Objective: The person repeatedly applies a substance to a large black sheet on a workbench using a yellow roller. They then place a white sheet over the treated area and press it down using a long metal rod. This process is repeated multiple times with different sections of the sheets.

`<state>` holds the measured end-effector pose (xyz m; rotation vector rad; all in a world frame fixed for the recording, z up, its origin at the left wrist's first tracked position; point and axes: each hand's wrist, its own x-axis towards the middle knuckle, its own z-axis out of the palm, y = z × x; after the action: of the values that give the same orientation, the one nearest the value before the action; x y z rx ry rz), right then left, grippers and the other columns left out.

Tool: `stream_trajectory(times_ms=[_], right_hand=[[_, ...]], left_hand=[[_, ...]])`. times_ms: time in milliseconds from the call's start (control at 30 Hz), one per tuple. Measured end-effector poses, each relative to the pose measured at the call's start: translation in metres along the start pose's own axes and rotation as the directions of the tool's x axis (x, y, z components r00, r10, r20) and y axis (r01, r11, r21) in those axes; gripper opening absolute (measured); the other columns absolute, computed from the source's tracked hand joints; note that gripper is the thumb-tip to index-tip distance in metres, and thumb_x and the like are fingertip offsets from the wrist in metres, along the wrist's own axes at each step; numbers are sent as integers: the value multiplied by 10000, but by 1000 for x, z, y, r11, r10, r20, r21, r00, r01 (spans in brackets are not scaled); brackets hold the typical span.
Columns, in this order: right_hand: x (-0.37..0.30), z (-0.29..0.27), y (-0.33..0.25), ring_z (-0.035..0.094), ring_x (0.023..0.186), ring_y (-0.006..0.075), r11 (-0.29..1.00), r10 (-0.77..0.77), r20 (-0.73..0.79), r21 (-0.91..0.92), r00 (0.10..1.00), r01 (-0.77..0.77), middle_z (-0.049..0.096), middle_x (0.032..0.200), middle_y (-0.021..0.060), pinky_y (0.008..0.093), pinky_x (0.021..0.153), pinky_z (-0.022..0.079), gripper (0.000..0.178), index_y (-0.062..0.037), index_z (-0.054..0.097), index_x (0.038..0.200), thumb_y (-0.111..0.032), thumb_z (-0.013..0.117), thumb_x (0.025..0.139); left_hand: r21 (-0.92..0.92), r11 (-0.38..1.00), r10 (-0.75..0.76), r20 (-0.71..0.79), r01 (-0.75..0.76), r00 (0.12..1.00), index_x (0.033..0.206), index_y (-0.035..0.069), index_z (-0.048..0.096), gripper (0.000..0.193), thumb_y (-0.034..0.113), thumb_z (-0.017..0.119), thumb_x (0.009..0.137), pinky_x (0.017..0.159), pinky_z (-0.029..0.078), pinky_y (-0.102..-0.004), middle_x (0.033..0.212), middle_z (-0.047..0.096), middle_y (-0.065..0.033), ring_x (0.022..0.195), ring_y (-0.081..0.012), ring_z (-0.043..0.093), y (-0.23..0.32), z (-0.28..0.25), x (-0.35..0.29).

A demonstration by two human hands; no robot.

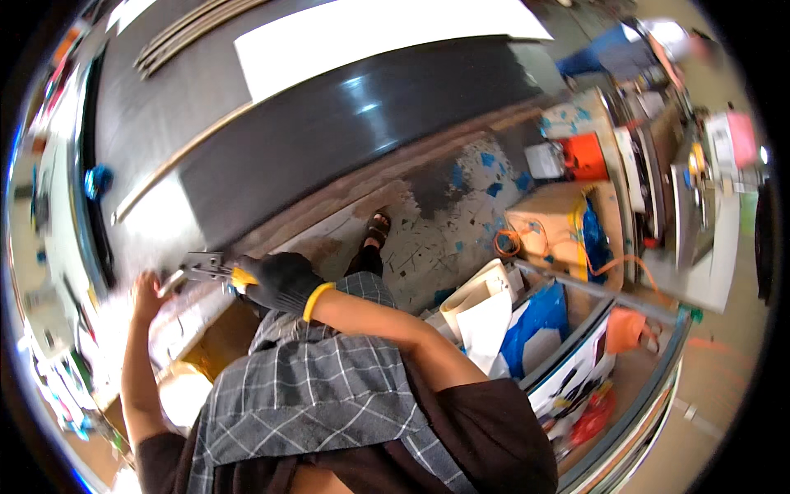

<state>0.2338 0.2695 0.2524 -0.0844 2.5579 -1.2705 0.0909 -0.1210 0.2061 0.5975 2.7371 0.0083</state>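
My right hand (284, 281), in a black knit glove with a yellow cuff, is closed round the yellow grip of a hand tool with a wide grey metal head (206, 265). The head points left, over the near left end of the dark table (271, 173). Just beyond it is my bare left hand (148, 295), raised with its fingers curled and somewhat blurred. A short pale, shiny piece (171, 283) lies between that hand and the tool head, touching the fingers. What exactly the left fingers hold is unclear.
A long thin strip (177, 159) and a large white sheet (346, 45) lie on the table, with several bundled strips (185, 37) farther back. On my right stand a cardboard box (535, 218), an orange bucket (586, 156) and a divided bin (609, 329). A person (613, 49) is at far right.
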Motion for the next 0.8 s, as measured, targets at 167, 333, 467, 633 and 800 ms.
stream_trajectory(times_ms=[167, 333, 467, 633, 800], right_hand=[[-72, -90, 155, 665, 782, 258, 871, 340, -565, 490, 752, -25, 668, 946, 137, 390, 750, 529, 442, -64, 589, 1149, -399, 651, 868], [-118, -298, 358, 640, 811, 286, 819, 572, -765, 519, 295, -243, 658, 914, 182, 396, 711, 511, 498, -29, 631, 1018, -502, 584, 869], [-122, -426, 454, 638, 884, 386, 814, 503, -830, 360, 242, -456, 652, 916, 264, 458, 750, 496, 572, -2, 654, 963, -552, 539, 855], [-81, -469, 420, 626, 1002, 396, 424, 484, -873, 183, 52, -887, 627, 1120, 259, 455, 890, 484, 768, 28, 501, 1277, -602, 529, 838], [-42, -449, 420, 537, 1153, 386, 567, 143, -750, -473, 646, -675, 551, 1224, 256, 465, 979, 424, 646, 12, 532, 1240, -523, 521, 880]], left_hand=[[-26, 997, -75, 5, 75, 997, 733, 78, 468, 517, 200, 908, 488, 722, 412, -424, 782, 513, -91, 802, -320, 508, 0, 8, -21], [67, 989, -137, 93, 131, 986, 738, 85, 467, 573, 278, 920, 446, 678, 417, -421, 754, 511, -78, 758, -304, 513, -2, -3, -5], [105, 971, -232, 209, 214, 950, 722, 57, 513, 518, 249, 921, 466, 682, 451, -422, 777, 551, -89, 753, -297, 547, 3, -7, 3], [150, 925, -374, 187, 350, 909, 728, 34, 562, 441, 189, 909, 504, 709, 471, -418, 801, 581, -104, 767, -297, 573, -2, -7, -12], [148, 948, -307, 185, 282, 934, 729, 30, 581, 409, 175, 895, 511, 713, 470, -425, 789, 609, -136, 778, -328, 585, -11, -2, -3]])
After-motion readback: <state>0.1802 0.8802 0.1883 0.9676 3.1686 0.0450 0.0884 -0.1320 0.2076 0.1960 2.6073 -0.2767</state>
